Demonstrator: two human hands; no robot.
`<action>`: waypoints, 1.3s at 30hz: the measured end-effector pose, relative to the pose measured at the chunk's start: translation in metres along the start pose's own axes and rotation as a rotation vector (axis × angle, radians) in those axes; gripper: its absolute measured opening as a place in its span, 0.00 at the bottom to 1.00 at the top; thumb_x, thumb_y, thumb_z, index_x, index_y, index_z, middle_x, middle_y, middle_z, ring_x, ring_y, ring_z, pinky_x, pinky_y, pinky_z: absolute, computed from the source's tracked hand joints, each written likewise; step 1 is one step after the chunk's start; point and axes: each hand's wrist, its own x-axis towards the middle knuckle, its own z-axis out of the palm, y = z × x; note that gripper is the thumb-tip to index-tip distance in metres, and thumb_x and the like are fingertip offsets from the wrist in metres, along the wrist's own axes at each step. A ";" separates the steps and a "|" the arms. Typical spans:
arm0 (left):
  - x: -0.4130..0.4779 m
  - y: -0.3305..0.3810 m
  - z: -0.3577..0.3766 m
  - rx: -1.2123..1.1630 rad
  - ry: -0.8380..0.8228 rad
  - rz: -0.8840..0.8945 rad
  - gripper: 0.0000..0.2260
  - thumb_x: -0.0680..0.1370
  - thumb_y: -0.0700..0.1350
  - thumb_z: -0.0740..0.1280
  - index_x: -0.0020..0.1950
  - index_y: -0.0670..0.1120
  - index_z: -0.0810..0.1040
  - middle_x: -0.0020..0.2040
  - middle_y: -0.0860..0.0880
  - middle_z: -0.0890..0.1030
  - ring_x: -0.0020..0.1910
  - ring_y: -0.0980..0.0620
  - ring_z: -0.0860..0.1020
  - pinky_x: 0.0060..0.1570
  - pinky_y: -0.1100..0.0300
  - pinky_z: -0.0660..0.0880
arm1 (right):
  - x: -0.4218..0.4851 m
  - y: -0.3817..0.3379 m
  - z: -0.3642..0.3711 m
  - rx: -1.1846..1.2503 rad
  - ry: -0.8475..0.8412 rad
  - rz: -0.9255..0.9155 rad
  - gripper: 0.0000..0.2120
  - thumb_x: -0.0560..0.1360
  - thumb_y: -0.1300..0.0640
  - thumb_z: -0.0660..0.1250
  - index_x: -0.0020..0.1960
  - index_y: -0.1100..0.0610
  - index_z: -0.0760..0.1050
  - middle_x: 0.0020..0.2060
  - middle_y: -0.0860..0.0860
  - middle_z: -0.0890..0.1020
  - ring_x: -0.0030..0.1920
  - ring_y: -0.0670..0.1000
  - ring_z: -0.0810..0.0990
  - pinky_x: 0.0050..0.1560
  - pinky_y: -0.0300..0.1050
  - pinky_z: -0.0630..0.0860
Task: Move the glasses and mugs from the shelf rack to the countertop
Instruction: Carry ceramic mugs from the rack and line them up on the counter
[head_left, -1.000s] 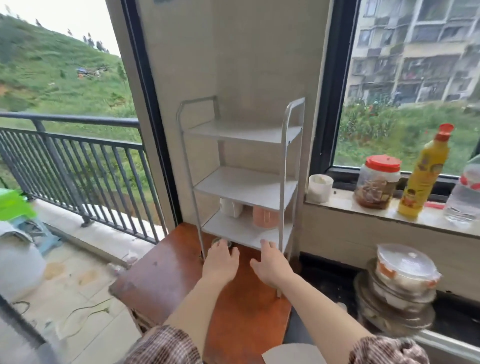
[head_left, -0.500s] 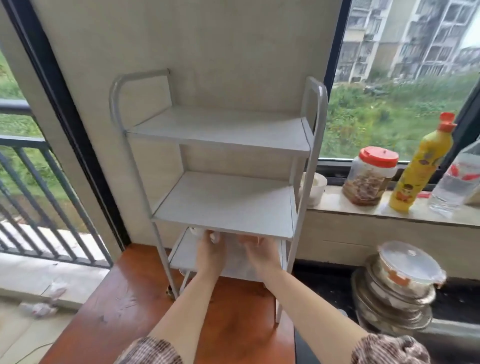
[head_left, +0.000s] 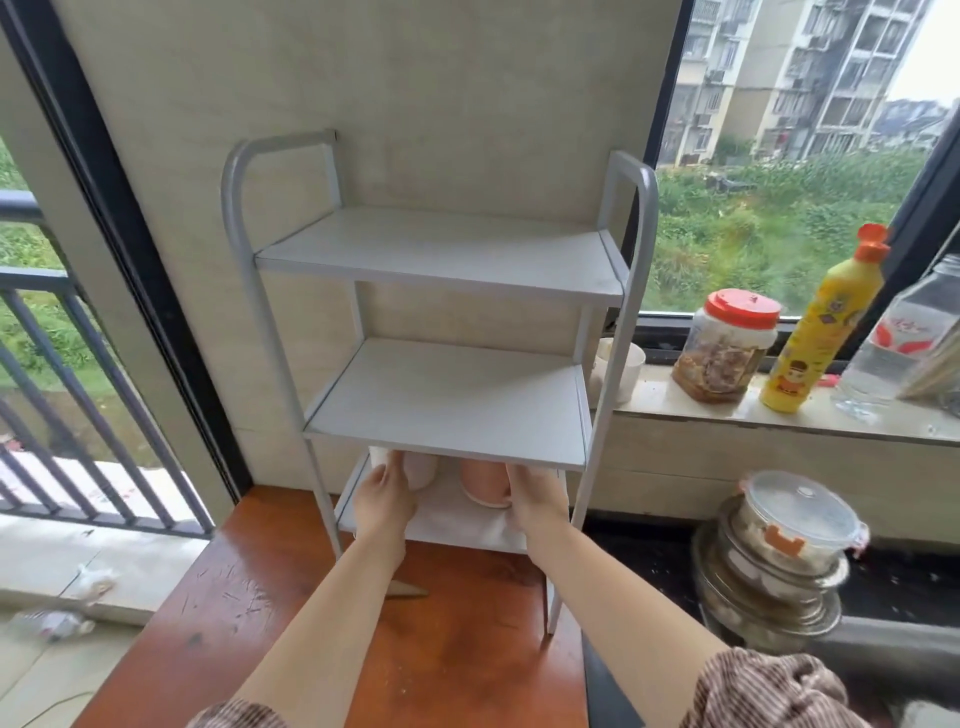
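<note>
Reached both hands under the middle shelf of the shelf rack (head_left: 447, 400). Left hand (head_left: 384, 501) cupped loosely against the white mug (head_left: 418, 470) near the bottom shelf's left edge; right hand (head_left: 535, 501) curled beside the pink mug (head_left: 483, 483), grip unconfirmed. Best lifted low, clearing that overhang, then set down on the counter (head_left: 457, 654).

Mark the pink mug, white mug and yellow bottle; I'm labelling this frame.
pink mug (head_left: 483, 480), head view, on its side wall.
white mug (head_left: 422, 470), head view, on its side.
yellow bottle (head_left: 818, 332), head view, mid-body label.
</note>
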 end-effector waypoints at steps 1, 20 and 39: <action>-0.003 0.001 -0.006 -0.051 0.008 -0.015 0.18 0.76 0.60 0.62 0.38 0.47 0.75 0.36 0.51 0.73 0.38 0.50 0.76 0.49 0.52 0.78 | -0.003 0.001 -0.002 0.030 0.004 0.015 0.13 0.78 0.53 0.62 0.36 0.54 0.70 0.33 0.49 0.74 0.32 0.47 0.72 0.39 0.44 0.72; -0.079 -0.049 -0.088 -0.152 0.004 -0.026 0.22 0.65 0.57 0.74 0.45 0.39 0.80 0.44 0.44 0.79 0.43 0.46 0.82 0.36 0.55 0.81 | -0.073 0.050 -0.066 0.081 -0.172 0.071 0.39 0.56 0.32 0.76 0.56 0.59 0.77 0.49 0.55 0.80 0.45 0.57 0.83 0.46 0.52 0.83; -0.186 -0.122 0.049 0.298 -0.524 0.127 0.16 0.69 0.60 0.68 0.34 0.49 0.84 0.38 0.46 0.86 0.38 0.47 0.85 0.46 0.44 0.80 | -0.127 0.147 -0.316 0.087 0.183 0.008 0.28 0.64 0.37 0.70 0.47 0.62 0.81 0.40 0.63 0.85 0.40 0.61 0.86 0.45 0.58 0.83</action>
